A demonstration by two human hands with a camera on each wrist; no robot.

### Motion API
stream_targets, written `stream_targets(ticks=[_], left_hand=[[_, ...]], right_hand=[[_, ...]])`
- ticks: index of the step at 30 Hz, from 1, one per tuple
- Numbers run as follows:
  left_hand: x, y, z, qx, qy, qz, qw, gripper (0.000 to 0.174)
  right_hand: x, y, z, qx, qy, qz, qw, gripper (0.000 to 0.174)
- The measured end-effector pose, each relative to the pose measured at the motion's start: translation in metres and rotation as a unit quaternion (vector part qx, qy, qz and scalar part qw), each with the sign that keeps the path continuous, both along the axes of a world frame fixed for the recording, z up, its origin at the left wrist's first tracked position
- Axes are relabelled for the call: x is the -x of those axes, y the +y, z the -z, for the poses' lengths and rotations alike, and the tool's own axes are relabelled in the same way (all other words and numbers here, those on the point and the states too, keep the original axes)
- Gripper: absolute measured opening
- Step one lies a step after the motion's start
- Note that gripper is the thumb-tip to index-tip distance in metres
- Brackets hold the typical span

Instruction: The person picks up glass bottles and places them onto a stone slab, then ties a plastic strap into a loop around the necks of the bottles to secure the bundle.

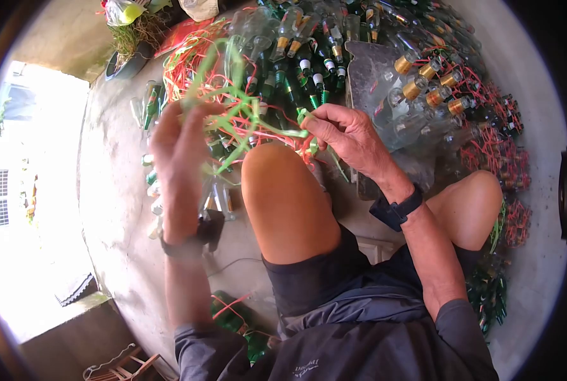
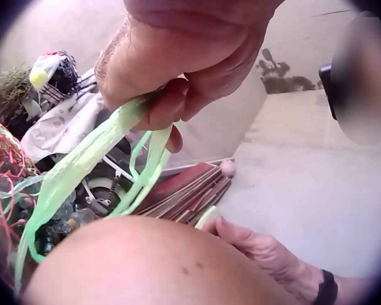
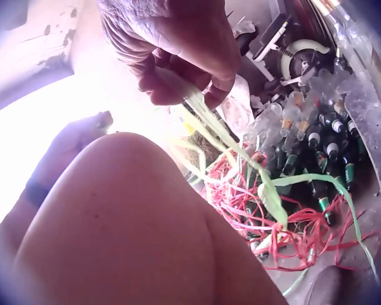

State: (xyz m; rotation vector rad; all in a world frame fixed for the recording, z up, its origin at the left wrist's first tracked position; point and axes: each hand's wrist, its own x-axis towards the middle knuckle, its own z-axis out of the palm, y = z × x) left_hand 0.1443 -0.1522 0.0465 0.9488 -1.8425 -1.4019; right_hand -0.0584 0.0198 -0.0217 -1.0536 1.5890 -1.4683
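Note:
A light green plastic strip (image 1: 236, 95) hangs in loose loops between my two hands, above the bare knee. My left hand (image 1: 180, 143), blurred in the head view, pinches it; the left wrist view shows the strip (image 2: 82, 159) running down from between thumb and fingers. On the other side, my right hand (image 1: 352, 136) pinches a green length between thumb and forefinger, just right of the knee. From its fingertips the strip (image 3: 232, 140) drops toward a tangle of red strips (image 3: 241, 213). More red strips (image 1: 191, 60) lie heaped beyond the left hand.
Many glass bottles (image 1: 321, 63) are piled on the floor ahead. Clear ones with gold labels (image 1: 417, 89) lie by a dark slab (image 1: 359, 76) at right, and red-tied bundles (image 1: 499, 159) line the wall. A potted plant (image 1: 128, 47) stands far left; a wooden chair (image 1: 128, 368) is at lower left.

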Motion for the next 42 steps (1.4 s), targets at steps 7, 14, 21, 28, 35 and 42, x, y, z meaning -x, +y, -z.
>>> stream_targets(ticks=[7, 14, 21, 28, 35, 42], left_hand=[[0.059, 0.029, 0.019, 0.04, -0.049, 0.183, 0.981, 0.022], [0.051, 0.027, 0.017, -0.046, -0.069, 0.238, 0.968, 0.028], [0.04, 0.004, 0.01, -0.038, -0.078, 0.129, 0.988, 0.023], [0.005, -0.035, 0.008, -0.082, 0.035, -0.007, 0.996, 0.017], [-0.039, -0.069, 0.006, -0.018, 0.134, -0.16, 0.978, 0.019], [-0.062, -0.077, -0.005, 0.01, 0.189, -0.298, 0.936, 0.019]], right_hand=[[-0.008, -0.008, -0.021, 0.053, 0.0, 0.009, 0.999, 0.021], [0.001, -0.011, -0.012, 0.068, 0.01, 0.006, 0.998, 0.018], [0.018, 0.001, 0.021, 0.01, 0.014, -0.009, 1.0, 0.019], [0.025, 0.022, 0.029, -0.039, -0.043, 0.031, 0.998, 0.022], [0.031, 0.031, 0.055, -0.056, -0.052, 0.028, 0.997, 0.024], [0.037, 0.041, 0.075, -0.073, 0.028, 0.022, 0.997, 0.024]])
